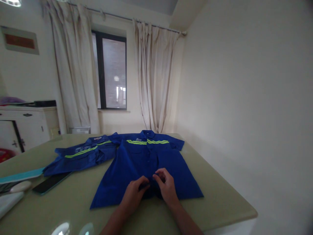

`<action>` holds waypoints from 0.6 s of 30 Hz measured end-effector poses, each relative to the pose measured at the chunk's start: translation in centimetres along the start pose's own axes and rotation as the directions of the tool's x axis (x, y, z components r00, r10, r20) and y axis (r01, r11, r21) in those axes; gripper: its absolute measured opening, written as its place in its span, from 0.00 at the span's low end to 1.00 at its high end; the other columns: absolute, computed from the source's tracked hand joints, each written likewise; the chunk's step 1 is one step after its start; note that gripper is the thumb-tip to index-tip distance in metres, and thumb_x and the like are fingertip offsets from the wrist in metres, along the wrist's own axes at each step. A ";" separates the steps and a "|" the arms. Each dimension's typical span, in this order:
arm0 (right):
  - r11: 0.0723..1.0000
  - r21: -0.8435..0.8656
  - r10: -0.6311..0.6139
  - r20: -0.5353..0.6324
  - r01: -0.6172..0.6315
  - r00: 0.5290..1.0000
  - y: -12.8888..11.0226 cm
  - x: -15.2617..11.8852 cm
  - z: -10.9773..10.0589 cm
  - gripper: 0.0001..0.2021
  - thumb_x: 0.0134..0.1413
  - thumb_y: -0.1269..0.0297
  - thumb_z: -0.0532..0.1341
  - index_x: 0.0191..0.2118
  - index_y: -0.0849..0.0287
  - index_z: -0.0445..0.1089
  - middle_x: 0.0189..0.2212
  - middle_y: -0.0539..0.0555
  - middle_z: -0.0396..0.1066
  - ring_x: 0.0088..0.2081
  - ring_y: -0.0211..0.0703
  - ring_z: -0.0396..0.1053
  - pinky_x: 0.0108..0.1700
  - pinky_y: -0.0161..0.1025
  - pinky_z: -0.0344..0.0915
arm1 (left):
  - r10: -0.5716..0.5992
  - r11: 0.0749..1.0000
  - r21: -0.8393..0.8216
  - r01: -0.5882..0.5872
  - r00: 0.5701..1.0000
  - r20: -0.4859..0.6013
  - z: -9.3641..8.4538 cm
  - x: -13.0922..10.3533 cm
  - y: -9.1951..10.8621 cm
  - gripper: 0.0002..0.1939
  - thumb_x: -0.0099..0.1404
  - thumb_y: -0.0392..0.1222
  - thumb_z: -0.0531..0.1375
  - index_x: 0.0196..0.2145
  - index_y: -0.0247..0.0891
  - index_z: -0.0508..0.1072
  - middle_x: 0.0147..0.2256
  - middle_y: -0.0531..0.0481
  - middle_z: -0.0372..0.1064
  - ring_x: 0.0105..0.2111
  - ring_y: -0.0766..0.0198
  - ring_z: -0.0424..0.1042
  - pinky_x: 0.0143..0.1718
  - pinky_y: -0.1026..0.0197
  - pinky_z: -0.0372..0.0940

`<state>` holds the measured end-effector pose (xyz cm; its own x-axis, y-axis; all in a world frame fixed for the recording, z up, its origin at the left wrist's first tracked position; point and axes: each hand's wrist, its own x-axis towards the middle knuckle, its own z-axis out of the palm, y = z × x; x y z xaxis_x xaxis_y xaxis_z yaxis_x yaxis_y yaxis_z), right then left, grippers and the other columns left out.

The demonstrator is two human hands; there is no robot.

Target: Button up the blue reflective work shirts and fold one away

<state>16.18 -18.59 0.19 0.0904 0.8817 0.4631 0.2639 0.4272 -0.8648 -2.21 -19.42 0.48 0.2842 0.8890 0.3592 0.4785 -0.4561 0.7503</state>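
A blue short-sleeved shirt [132, 163] with yellow-green reflective stripes lies spread on the table, its collar at the far side. My left hand [137, 191] pinches the shirt's front near the lower middle edge. Just to its right, my right hand [166, 182] has thumb and fingers closed on the shirt's front opening, where the cloth is lifted a little. The exact bit of cloth between the fingertips is too small to make out. A second blue garment [83, 158] with the same stripes lies folded to the left, touching the spread shirt's sleeve.
The pale green table [215, 195] has its right edge beside a wall. On the left are a dark phone [51, 183], a turquoise strip [23, 175], a white rounded object [21, 186] and a white flat object [9, 202]. A white cabinet [33, 125] stands behind.
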 end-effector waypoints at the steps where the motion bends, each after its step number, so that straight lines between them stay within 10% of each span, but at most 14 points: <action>1: 1.000 0.010 -0.006 0.005 0.006 1.000 0.0 -0.1 0.0 0.16 0.58 0.49 0.66 0.41 0.56 0.73 0.26 0.48 0.70 0.28 0.41 0.66 0.32 0.35 0.63 | 0.021 1.000 -0.007 -0.021 1.000 -0.006 -0.1 -0.1 0.2 0.07 0.67 0.43 0.59 0.38 0.44 0.77 0.37 0.51 0.79 0.38 0.59 0.76 0.43 0.60 0.67; 18: 0.997 0.070 -0.002 0.249 -0.016 0.969 -0.3 -0.3 -0.4 0.09 0.54 0.58 0.67 0.38 0.56 0.80 0.28 0.51 0.77 0.31 0.43 0.72 0.34 0.36 0.66 | 0.128 0.989 0.079 -0.121 0.988 -0.089 -0.3 -0.1 -0.8 0.05 0.66 0.39 0.62 0.36 0.44 0.79 0.37 0.48 0.77 0.41 0.56 0.74 0.45 0.56 0.68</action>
<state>16.48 -19.08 0.42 -0.1517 0.9030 0.4021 0.1944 0.4261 -0.8836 -2.88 -19.14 -0.01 0.2682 0.8233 0.5003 0.5050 -0.5624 0.6547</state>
